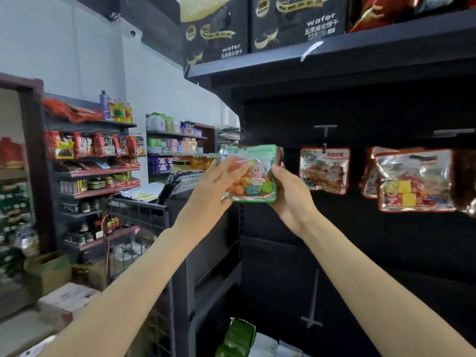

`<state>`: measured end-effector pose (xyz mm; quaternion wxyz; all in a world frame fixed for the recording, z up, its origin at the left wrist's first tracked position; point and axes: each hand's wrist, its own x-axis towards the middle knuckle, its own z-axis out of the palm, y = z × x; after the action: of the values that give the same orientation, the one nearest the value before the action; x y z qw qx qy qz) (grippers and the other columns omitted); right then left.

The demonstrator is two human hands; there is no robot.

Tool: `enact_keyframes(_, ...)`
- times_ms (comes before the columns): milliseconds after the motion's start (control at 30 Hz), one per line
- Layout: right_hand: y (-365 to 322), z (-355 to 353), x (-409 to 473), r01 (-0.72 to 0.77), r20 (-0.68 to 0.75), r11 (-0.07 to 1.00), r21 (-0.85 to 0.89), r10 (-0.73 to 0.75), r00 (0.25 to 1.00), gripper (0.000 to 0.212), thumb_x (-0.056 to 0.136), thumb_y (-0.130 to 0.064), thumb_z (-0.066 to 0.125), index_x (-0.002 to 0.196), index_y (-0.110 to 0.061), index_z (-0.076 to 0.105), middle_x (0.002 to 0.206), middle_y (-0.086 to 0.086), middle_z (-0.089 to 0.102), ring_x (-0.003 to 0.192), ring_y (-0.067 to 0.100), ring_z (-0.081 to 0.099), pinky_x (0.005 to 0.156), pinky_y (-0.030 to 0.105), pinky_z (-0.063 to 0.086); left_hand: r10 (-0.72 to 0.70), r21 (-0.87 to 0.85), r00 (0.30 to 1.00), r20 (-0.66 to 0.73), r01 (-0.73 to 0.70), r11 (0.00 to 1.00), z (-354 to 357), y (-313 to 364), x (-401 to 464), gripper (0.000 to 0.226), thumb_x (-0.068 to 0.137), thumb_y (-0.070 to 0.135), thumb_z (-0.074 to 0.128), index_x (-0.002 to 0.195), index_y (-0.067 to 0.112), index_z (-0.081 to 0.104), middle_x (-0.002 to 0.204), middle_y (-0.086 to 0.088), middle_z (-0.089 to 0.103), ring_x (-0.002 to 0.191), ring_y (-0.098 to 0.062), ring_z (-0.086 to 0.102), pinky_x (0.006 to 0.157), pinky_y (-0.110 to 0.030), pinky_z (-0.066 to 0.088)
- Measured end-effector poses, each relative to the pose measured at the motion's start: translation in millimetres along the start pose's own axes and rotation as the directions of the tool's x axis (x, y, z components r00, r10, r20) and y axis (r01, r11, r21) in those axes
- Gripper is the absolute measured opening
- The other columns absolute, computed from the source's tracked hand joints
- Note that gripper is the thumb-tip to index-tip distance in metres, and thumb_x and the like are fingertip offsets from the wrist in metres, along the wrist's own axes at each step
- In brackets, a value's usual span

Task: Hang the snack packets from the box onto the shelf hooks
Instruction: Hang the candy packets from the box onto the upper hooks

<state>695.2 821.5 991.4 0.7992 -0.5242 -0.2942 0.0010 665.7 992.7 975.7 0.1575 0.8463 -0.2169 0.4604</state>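
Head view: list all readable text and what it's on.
"wafer": left black box on the top shelf.
"wafer": right black box beside it.
Chinese lines under each "wafer": too blurred to read.
Green-edged packet held in the left hand and right hand: print unreadable.
Hanging red-edged packets: blurred.

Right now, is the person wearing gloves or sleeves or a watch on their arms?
No. The left hand and the right hand are both bare, with no gloves. Both forearms are uncovered right to the picture's edge, so no sleeves show. No watch, bracelet or ring can be seen, though the left hand is a bit blurred.
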Motion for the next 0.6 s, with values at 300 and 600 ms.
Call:
enact_keyframes(300, 8, 16, 29, 0.290, -0.012, 0.830, -0.476, -0.336, 0.942, 0.058, 0.099, -0.006, 0.042, 0.144, -0.041, 0.029, 0.137, 0.001, 0.052, 0.119, 0.017, 0.057, 0.098, 0.041, 0.050, 0.004, 0.080, 0.997, -0.079, 0.002, 0.997, 6, -21, 19, 0.072, 0.079, -0.009, 0.063, 0.139, 0.025, 0.042, 0.151, -0.006, 0.031, 0.142, -0.033, 0.020, 0.109, -0.036, 0.017)
enact_keyframes(600, 7, 21, 35, 0.257, 0.021, 0.646, -0.719, -0.350, 0.937, 0.052, 0.095, -0.024, 0.055, 0.144, -0.020, 0.038, 0.148, -0.004, 0.041, 0.137, 0.009, 0.034, 0.114, 0.028, 0.029, -0.019, 0.014, 0.999, -0.043, 0.020, 1.000, 11, -33, 20, 0.073, 0.081, -0.010, 0.061, 0.140, 0.028, 0.042, 0.151, -0.005, 0.029, 0.140, -0.025, 0.025, 0.111, -0.029, 0.022)
